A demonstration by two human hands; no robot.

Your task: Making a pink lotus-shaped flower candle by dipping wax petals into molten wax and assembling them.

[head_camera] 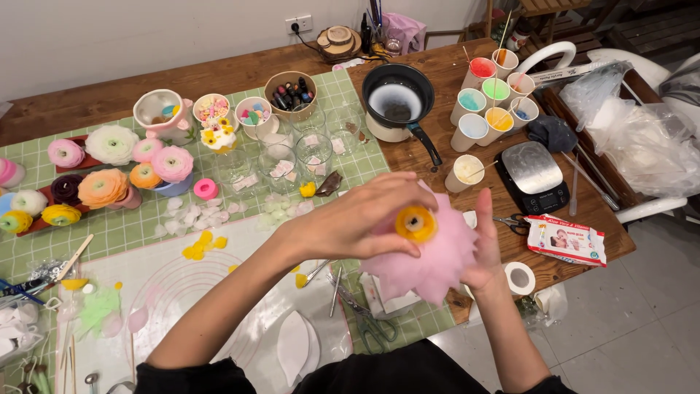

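Both hands, left hand (357,222) fingers pinching on top, right hand (487,255) cupping beneath, grip a nearly built pink petal flower with yellow centre (430,255), loose white petals (189,215) unused on worktop (437,157).

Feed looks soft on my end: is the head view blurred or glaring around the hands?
Head view: even indoor light, no harsh glare; left hand and pink petalled wax flower with yellow centre slightly motion-soft; right hand partly hidden behind it; table edges bow from wide-angle lens.
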